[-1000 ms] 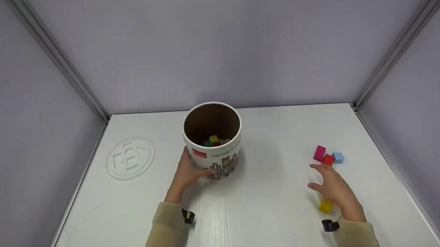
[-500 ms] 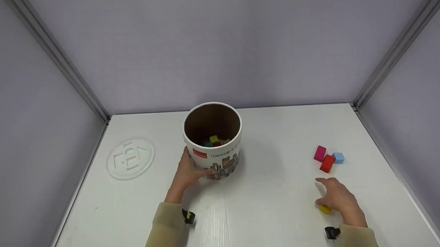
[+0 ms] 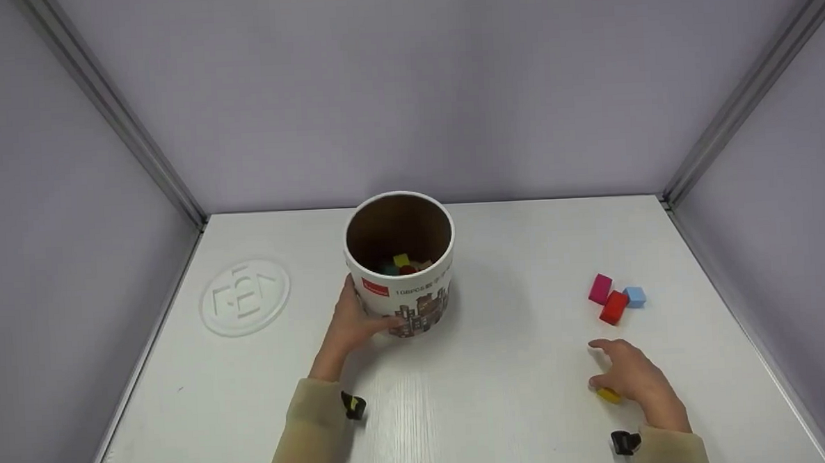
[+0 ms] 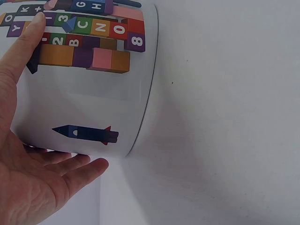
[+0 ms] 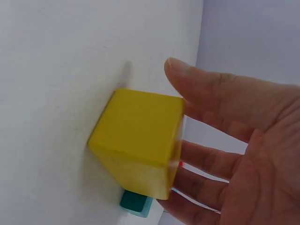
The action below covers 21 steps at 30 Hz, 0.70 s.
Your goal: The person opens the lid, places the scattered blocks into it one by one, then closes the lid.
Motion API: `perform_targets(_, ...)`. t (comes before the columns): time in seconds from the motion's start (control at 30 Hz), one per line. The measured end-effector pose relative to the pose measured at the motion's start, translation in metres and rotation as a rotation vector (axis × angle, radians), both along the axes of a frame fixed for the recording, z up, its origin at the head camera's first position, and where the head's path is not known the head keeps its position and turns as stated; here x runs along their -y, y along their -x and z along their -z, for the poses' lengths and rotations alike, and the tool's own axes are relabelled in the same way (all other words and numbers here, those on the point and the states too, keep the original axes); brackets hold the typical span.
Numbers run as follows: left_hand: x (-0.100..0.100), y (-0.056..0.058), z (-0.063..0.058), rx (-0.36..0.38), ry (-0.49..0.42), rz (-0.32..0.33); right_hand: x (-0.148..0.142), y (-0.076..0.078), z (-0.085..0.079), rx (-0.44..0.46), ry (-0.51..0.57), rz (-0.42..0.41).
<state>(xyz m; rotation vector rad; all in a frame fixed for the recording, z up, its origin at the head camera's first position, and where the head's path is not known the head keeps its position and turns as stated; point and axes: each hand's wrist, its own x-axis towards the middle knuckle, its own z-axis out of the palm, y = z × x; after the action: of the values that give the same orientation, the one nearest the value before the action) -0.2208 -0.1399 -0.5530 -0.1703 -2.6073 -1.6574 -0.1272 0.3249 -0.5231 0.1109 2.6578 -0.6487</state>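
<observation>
In the head view my left hand [image 3: 350, 325] holds a white cardboard bucket [image 3: 416, 304] by its near left side, thumb across the printed front. Several coloured blocks [image 3: 403, 265] lie inside it. The left wrist view shows the thumb along the bucket wall [image 4: 84, 98] and the other fingers around its side. On the right, my right hand [image 3: 634, 375] is at a yellow block [image 3: 608, 394], which it partly hides from above. Close up, the thumb and fingers are spread beside the yellow block [image 5: 138, 124]; whether they touch it I cannot tell.
Beyond the right hand sit a magenta block [image 3: 600, 289], a red block [image 3: 614, 307] and a light blue block [image 3: 635, 297], close together. A teal block [image 5: 133, 200] shows behind the yellow one. A round clear lid [image 3: 245, 298] lies left. Grey walls [image 3: 406, 92] enclose the table.
My right hand has moved back toward the near edge, away from the red block and down to the yellow block. The left hand and the bucket stay almost still.
</observation>
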Motion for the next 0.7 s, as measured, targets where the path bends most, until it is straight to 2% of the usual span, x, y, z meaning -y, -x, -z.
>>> perform_targets(0.3,0.0001,0.0003,0.0009,0.003,-0.008,-0.001,-0.0014,-0.0082,-0.0026,0.021,-0.015,-0.031)
perform_targets(0.7,-0.0004,0.0001,0.0009,0.001,-0.008,-0.008,-0.0021,-0.008,0.002,-0.033,-0.018,-0.045)
